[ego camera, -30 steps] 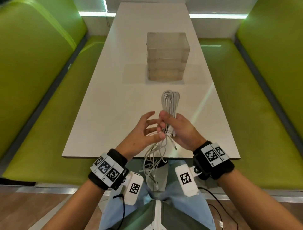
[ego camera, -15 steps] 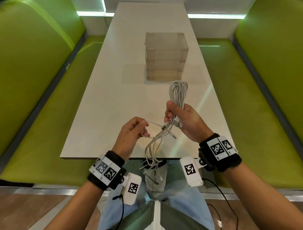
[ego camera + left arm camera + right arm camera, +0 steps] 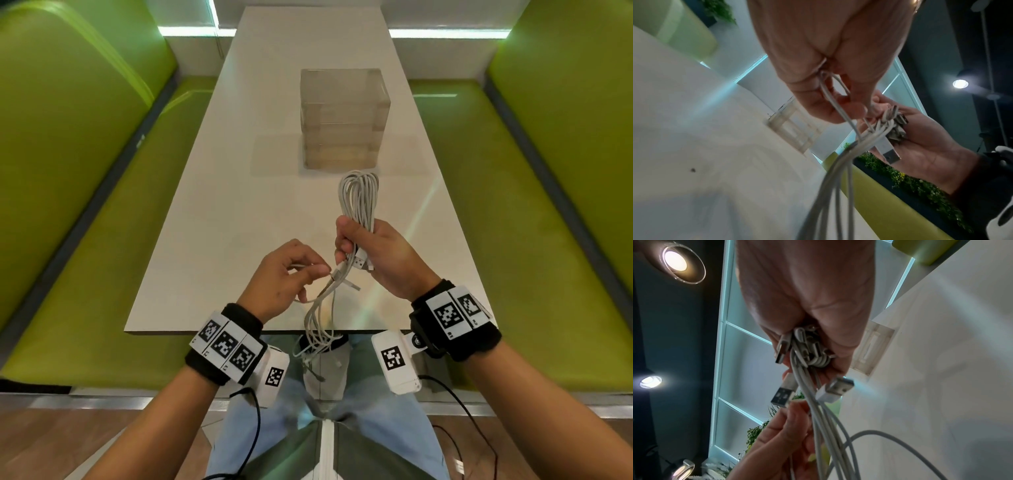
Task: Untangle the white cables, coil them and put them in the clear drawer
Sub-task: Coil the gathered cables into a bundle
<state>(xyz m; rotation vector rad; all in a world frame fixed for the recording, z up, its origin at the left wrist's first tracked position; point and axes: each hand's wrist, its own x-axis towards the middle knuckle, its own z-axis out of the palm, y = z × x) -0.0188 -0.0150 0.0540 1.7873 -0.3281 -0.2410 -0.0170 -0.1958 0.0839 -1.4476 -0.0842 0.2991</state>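
Note:
My right hand (image 3: 370, 253) grips a bundle of white cables (image 3: 359, 198) upright above the table's near end; a looped top sticks out above the fist. Several USB plugs (image 3: 838, 386) poke out below the fist. Loose cable tails (image 3: 318, 325) hang down past the table edge toward my lap. My left hand (image 3: 291, 274) pinches one thin white strand (image 3: 838, 104) just left of the bundle. The clear drawer unit (image 3: 342, 116) stands closed at the table's middle, well beyond both hands.
The white table (image 3: 239, 192) runs away from me between two green benches (image 3: 85, 205) (image 3: 548, 205). Black wrist-camera wires (image 3: 253, 428) hang beside my legs. A window wall (image 3: 731, 369) and ceiling lamps show in the wrist views.
My right hand lifted the bundle up and to the right. The left hand went from open fingers by the bundle to pinching a single strand and drawing it leftward.

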